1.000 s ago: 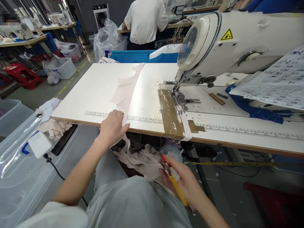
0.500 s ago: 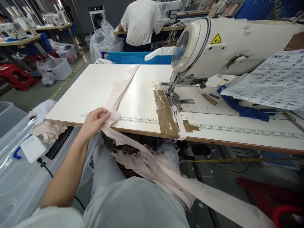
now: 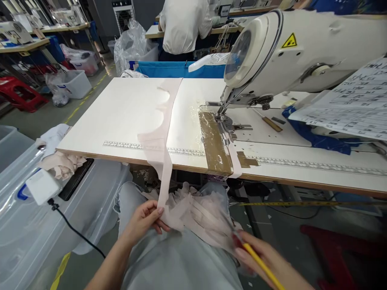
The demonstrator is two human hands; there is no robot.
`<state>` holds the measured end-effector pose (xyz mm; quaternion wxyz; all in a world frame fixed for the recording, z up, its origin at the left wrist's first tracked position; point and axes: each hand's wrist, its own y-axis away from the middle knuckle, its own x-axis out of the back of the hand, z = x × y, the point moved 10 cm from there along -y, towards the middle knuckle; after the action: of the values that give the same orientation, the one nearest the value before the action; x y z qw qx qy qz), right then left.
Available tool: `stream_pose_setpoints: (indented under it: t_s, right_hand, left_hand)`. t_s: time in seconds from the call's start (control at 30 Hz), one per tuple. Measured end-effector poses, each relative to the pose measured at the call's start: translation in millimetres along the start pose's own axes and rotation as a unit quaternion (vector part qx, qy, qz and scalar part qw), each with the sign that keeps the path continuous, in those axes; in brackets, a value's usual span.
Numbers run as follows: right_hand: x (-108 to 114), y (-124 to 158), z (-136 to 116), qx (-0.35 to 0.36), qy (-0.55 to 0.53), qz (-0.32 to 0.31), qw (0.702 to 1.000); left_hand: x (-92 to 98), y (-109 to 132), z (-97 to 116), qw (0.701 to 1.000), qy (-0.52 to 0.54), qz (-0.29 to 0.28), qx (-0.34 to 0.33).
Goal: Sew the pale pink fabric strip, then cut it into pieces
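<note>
My left hand pinches a pale pink fabric strip above my lap. From there the strip runs up over the table's front edge and lies across the white tabletop, where its outline is scalloped. My right hand is closed around a yellow-handled tool with a thin grey metal end. That end is blurred against the bunched pink fabric on my lap, and I cannot tell whether it touches. A white sewing machine stands to the right, its needle area away from both hands.
Brown tape covers part of the tabletop before the machine. A wooden-handled tool and a blue cloth lie beside it. Clear plastic bins stand at left, with a white adapter on top. A person sits beyond the table.
My left hand has moved from the table edge down to my lap, drawing the strip with it. My right hand has come into view with the yellow-handled tool. The long trailing fabric at lower right is gone.
</note>
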<state>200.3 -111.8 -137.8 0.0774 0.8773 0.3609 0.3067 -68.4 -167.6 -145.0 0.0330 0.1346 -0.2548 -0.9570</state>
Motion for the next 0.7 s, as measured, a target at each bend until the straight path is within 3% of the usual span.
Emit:
stream_pose_setpoints:
  t_s: [0.1, 0.2, 0.37, 0.53, 0.7]
  right_hand:
    - [-38, -34, -46, 0.046, 0.014, -0.106, 0.993]
    - [-58, -59, -84, 0.092, 0.065, -0.181, 0.977]
    - [-72, -80, -100, 0.119, 0.127, -0.25, 0.952]
    - [-74, -88, -103, 0.135, 0.168, -0.236, 0.948]
    - [-67, -91, -109, 0.16, 0.264, -0.165, 0.937]
  left_hand:
    - [-4.4, 2, -11, 1.0, 0.021, 0.001, 0.011]
    - [-0.2, 5, -15, 0.999, 0.031, 0.008, 0.011]
    - [9.4, 8, -15, 0.998, 0.045, 0.034, 0.004]
    - [9.4, 7, -15, 0.997, 0.069, 0.037, 0.011]
    - [11.3, 5, -18, 0.996, 0.072, 0.042, 0.016]
